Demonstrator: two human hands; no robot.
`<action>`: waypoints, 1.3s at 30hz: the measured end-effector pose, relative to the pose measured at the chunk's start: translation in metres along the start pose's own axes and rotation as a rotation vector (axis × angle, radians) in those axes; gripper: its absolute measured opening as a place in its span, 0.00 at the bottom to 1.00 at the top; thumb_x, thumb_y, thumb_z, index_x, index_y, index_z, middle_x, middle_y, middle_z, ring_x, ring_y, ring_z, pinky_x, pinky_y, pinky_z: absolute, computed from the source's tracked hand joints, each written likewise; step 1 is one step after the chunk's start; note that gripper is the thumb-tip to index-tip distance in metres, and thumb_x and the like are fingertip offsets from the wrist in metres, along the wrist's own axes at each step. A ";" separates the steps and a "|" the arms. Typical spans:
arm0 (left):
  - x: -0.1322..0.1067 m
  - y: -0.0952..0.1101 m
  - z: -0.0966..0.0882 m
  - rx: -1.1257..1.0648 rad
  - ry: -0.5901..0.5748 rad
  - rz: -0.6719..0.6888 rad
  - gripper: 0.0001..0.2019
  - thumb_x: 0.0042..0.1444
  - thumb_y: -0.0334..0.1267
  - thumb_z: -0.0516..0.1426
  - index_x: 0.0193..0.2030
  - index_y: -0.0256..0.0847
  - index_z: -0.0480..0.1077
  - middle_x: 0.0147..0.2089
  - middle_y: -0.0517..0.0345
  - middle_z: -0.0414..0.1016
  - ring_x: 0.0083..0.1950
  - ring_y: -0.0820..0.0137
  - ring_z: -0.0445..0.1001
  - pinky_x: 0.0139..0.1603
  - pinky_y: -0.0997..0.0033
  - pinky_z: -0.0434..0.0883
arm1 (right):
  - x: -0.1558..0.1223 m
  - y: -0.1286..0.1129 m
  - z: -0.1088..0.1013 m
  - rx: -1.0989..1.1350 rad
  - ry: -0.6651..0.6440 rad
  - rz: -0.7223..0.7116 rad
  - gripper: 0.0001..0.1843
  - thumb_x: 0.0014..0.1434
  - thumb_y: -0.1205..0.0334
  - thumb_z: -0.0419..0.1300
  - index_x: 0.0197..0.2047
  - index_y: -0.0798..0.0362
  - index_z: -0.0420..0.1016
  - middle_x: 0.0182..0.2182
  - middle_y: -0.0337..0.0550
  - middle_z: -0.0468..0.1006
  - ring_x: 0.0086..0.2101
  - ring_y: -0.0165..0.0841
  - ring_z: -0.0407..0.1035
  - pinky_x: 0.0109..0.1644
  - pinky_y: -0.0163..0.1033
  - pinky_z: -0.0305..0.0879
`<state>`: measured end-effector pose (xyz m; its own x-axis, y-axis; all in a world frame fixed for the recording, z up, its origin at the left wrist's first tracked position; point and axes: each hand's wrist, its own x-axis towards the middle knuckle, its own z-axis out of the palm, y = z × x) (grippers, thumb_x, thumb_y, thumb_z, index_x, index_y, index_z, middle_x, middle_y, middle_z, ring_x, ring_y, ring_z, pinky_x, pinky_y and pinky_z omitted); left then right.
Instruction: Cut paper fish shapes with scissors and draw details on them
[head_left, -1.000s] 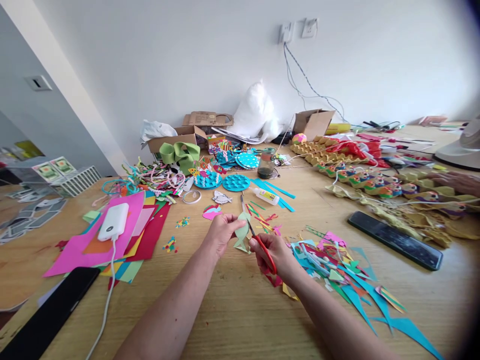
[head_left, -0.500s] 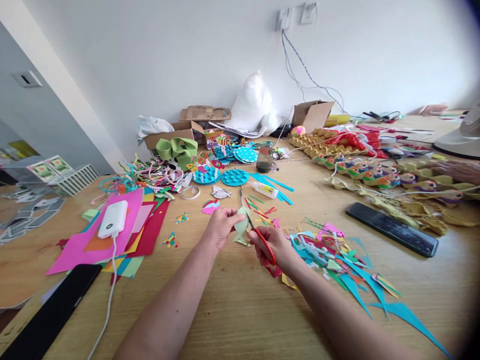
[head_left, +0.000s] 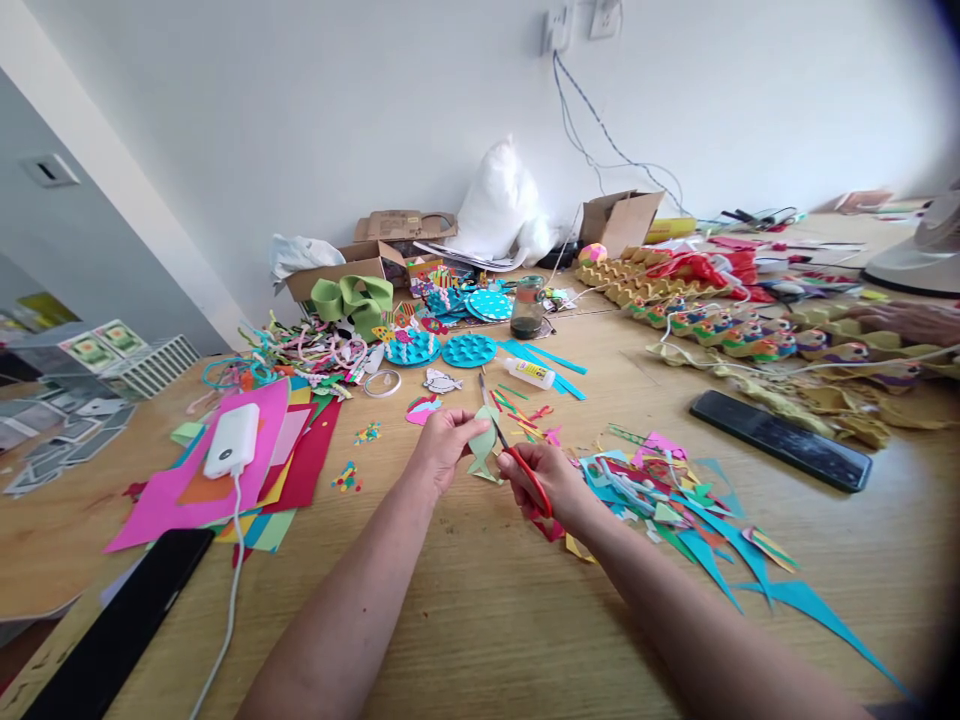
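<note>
Between thumb and fingers, my left hand point(head_left: 448, 446) pinches a light green paper fish point(head_left: 482, 452) above the table. My right hand point(head_left: 541, 482) grips red-handled scissors point(head_left: 531, 478), whose blades point away from me and lie along the fish's right edge. How far apart the blades are is hard to make out. Just beyond the hands lie a pink and blue paper cutout point(head_left: 423, 409), a white paper fish point(head_left: 441, 381) and a glue bottle point(head_left: 531, 373) on its side.
Paper scraps point(head_left: 675, 500) spread to the right, near a black phone point(head_left: 780, 440). Coloured sheets point(head_left: 300, 460) lie left under a white power bank point(head_left: 232, 440). Blue scalloped discs point(head_left: 469, 350) and a glass jar point(head_left: 528, 308) stand behind. At far right, another person's hand point(head_left: 911, 325) rests by egg cartons point(head_left: 750, 335).
The camera view has shifted slightly. Both hands keep their hold, and the green paper fish is turned a little against the scissors, its tail showing more fully.
</note>
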<state>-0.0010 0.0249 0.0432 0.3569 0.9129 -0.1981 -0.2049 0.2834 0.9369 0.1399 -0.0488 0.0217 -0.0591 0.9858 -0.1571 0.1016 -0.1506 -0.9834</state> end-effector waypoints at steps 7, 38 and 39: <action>-0.001 -0.001 0.001 0.022 -0.022 0.011 0.12 0.34 0.38 0.69 0.23 0.34 0.74 0.21 0.59 0.73 0.23 0.75 0.69 0.29 0.73 0.69 | 0.000 0.002 -0.001 0.008 -0.006 -0.013 0.27 0.48 0.36 0.64 0.23 0.51 0.63 0.12 0.33 0.68 0.12 0.25 0.61 0.15 0.29 0.52; 0.001 -0.003 -0.001 0.029 0.003 0.017 0.14 0.34 0.39 0.69 0.26 0.34 0.74 0.23 0.59 0.74 0.23 0.74 0.69 0.28 0.73 0.70 | 0.001 0.003 0.000 0.018 -0.008 0.009 0.29 0.45 0.34 0.66 0.22 0.52 0.63 0.11 0.34 0.68 0.11 0.25 0.61 0.14 0.29 0.52; 0.001 -0.003 -0.001 0.031 0.002 0.016 0.13 0.34 0.39 0.69 0.25 0.34 0.74 0.23 0.59 0.74 0.23 0.74 0.70 0.28 0.73 0.70 | 0.001 0.003 0.000 0.017 -0.007 0.015 0.29 0.45 0.34 0.66 0.23 0.52 0.63 0.11 0.34 0.69 0.11 0.25 0.61 0.14 0.29 0.52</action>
<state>-0.0011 0.0256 0.0393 0.3519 0.9179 -0.1832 -0.1824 0.2593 0.9484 0.1402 -0.0482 0.0187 -0.0648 0.9830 -0.1720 0.0858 -0.1663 -0.9823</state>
